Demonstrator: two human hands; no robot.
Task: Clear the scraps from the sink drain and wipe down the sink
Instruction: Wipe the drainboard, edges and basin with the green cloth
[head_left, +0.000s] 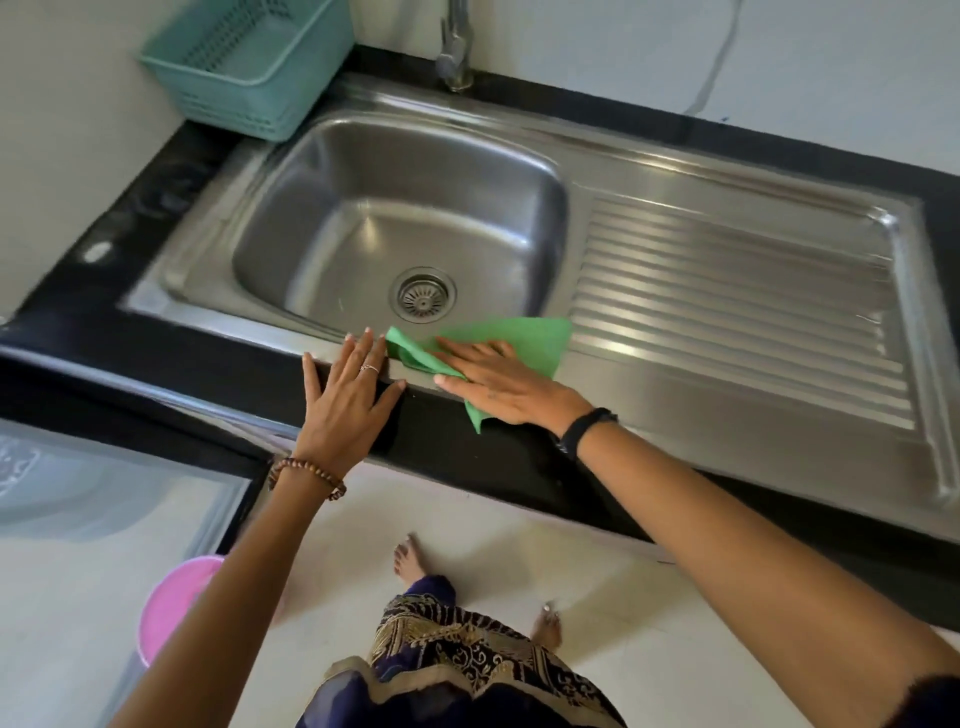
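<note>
A stainless steel sink (332, 171) is set in a black counter, with a round drain strainer (424, 294) at the front of its basin. No scraps show on the strainer. A green cloth (524, 338) lies on the sink's front rim, just right of the drain. My right hand (498, 382) presses flat on the cloth with straight fingers. My left hand (347, 395) rests flat on the front rim and counter edge, just left of the cloth, holding nothing.
A ribbed drainboard (727, 291) extends right of the basin. A teal plastic basket (244, 62) stands at the back left on the counter. The tap (454, 47) rises behind the basin. A pink bucket (176, 603) sits on the floor at lower left.
</note>
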